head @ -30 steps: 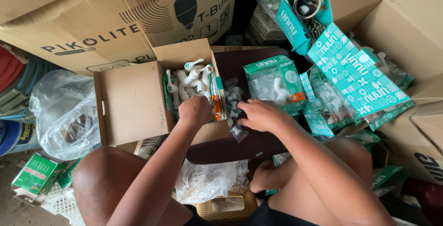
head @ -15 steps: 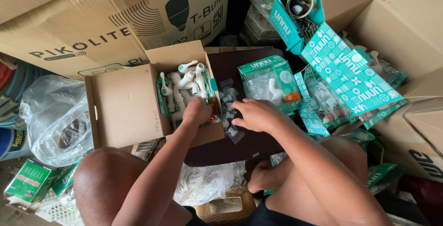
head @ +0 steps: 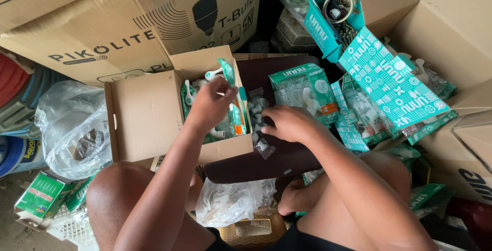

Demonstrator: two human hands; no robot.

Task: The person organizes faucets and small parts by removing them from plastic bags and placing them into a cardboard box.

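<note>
Left hand (head: 210,105) pinches a packet over the small carton (head: 148,115); right hand (head: 289,123) presses fingertips on clear bag of fittings (head: 259,128), which looks liable to slide off the dark board (head: 277,161).

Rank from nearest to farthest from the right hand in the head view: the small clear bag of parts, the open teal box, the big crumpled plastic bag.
1. Small clear bag of parts, touching the right hand.
2. Open teal box, upper right.
3. Big crumpled plastic bag, far left.
</note>
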